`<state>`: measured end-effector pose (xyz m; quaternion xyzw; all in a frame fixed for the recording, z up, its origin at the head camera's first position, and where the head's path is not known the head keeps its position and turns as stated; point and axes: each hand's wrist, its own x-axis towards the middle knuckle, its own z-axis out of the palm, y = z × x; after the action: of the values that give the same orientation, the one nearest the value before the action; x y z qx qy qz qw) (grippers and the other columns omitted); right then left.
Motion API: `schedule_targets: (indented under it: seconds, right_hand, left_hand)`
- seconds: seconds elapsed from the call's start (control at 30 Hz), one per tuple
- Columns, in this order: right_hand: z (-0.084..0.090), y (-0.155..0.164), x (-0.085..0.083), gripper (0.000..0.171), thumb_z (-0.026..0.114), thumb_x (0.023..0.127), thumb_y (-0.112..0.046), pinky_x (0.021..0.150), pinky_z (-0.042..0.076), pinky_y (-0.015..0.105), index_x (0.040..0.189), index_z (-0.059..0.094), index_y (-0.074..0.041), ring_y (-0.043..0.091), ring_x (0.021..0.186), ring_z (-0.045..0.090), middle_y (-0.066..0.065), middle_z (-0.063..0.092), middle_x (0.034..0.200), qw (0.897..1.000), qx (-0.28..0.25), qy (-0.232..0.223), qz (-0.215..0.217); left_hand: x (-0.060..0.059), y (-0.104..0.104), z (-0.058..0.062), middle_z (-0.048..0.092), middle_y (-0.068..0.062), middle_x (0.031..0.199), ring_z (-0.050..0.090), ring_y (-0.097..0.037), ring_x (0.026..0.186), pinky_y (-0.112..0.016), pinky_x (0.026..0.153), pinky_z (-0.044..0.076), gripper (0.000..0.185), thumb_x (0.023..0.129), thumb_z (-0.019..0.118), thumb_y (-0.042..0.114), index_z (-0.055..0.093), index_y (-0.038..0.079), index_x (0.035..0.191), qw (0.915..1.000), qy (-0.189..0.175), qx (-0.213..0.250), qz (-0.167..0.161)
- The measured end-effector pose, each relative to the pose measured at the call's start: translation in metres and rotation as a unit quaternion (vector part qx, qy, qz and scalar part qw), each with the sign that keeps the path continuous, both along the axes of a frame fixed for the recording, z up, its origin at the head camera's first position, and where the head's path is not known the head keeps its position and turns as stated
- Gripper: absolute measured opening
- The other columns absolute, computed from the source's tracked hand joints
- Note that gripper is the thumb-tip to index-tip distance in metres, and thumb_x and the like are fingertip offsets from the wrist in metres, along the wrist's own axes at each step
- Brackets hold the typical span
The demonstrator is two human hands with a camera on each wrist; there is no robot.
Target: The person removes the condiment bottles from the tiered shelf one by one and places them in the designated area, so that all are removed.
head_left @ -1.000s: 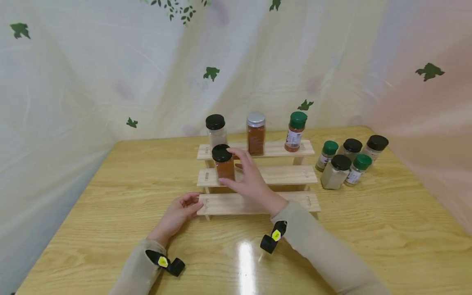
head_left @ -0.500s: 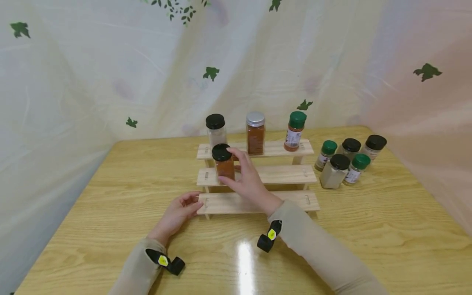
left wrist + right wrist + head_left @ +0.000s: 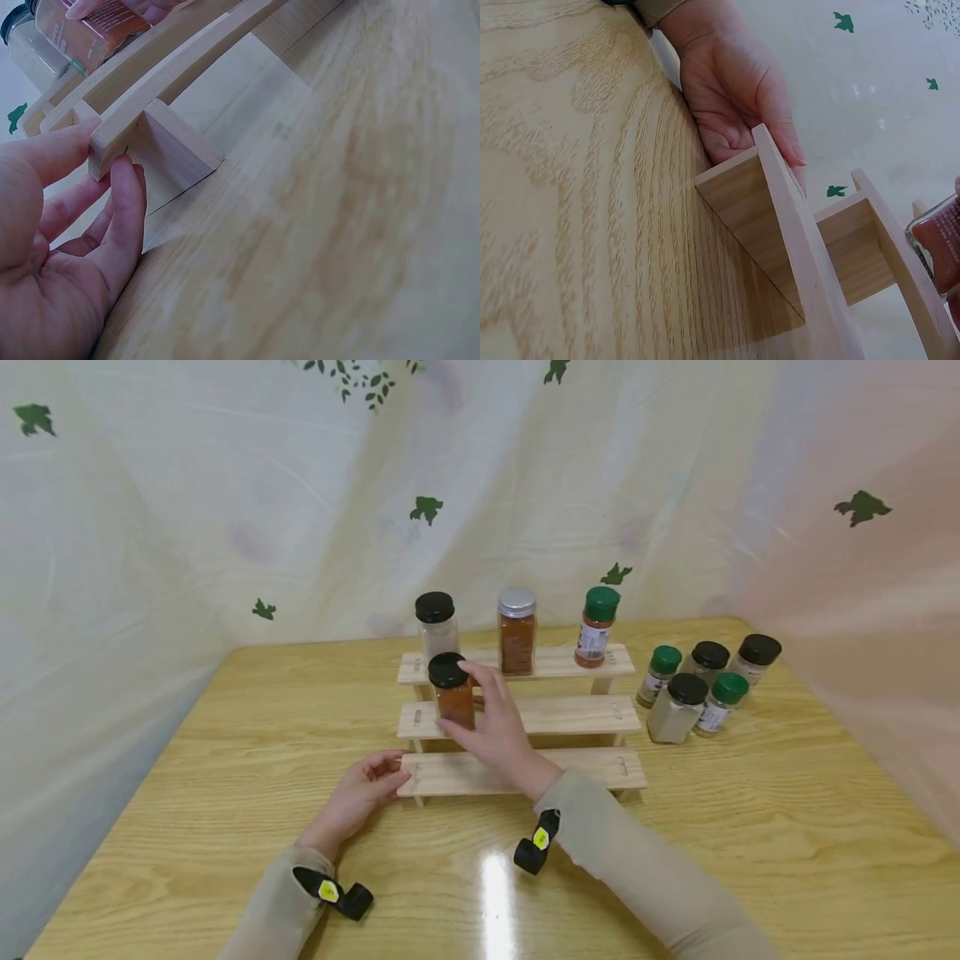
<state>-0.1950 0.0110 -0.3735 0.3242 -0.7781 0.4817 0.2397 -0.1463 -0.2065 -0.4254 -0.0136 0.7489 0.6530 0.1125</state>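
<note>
A three-step wooden rack (image 3: 577, 717) stands on the table. My left hand (image 3: 360, 793) pinches the left end of its lowest step; in the left wrist view the thumb and fingers (image 3: 129, 202) meet around the board's end. With thumb and fingers, my right hand (image 3: 501, 731) holds a spice jar (image 3: 454, 703) of orange-red powder with a black lid, at the left part of the middle step. Part of that jar (image 3: 939, 244) shows at the right edge of the right wrist view. The right hand covers some of the middle and lowest steps.
On the top step stand a black-lidded jar (image 3: 438, 635), a silver-lidded jar (image 3: 517, 639) of red powder and a green-lidded jar (image 3: 592, 639). Several more jars (image 3: 675, 714) cluster on the table (image 3: 787, 793) right of the rack. A patterned cloth (image 3: 315, 510) hangs behind.
My right wrist and forearm have shifted slightly left, while the held jar stays at about the same place on the middle step. The left hand keeps its hold on the rack.
</note>
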Motion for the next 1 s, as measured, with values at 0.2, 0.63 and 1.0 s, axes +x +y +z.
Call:
schedule_targets:
  seconds: [0.2,0.63,1.0]
  right_hand:
    - [-0.0011,-0.0005,-0.0024,0.075,0.080,0.075,-0.010,0.099,0.042,0.043,0.134,0.033,-0.011,0.029,0.117,0.047,0.017,0.042,0.130,1.000,0.003,0.025,-0.002]
    - [-0.0054,-0.0017,-0.0033,0.074,0.081,0.073,-0.009,0.096,0.044,0.041,0.131,0.034,-0.007,0.029,0.114,0.047,0.017,0.043,0.128,0.998,0.003,0.067,-0.014]
    - [-0.0082,-0.0030,-0.0029,0.076,0.081,0.072,-0.009,0.099,0.043,0.043,0.130,0.033,-0.008,0.030,0.116,0.047,0.019,0.043,0.127,0.996,0.006,0.081,-0.026]
  left_hand:
    - [-0.0012,0.0002,0.0017,0.052,0.003,0.098,0.051,-0.002,0.085,-0.017,0.072,0.048,0.046,0.093,0.057,0.006,0.042,-0.010,0.133,1.0000,0.002,-0.001,0.000]
    - [-0.0002,-0.0008,0.0024,0.052,0.004,0.097,0.051,-0.002,0.084,-0.018,0.071,0.048,0.046,0.093,0.057,0.006,0.042,-0.011,0.133,1.0000,0.005,-0.004,-0.007]
    - [0.0010,0.0001,0.0027,0.051,0.001,0.100,0.051,-0.003,0.085,-0.017,0.072,0.048,0.046,0.094,0.056,0.007,0.042,-0.010,0.134,1.0000,-0.001,-0.002,-0.005]
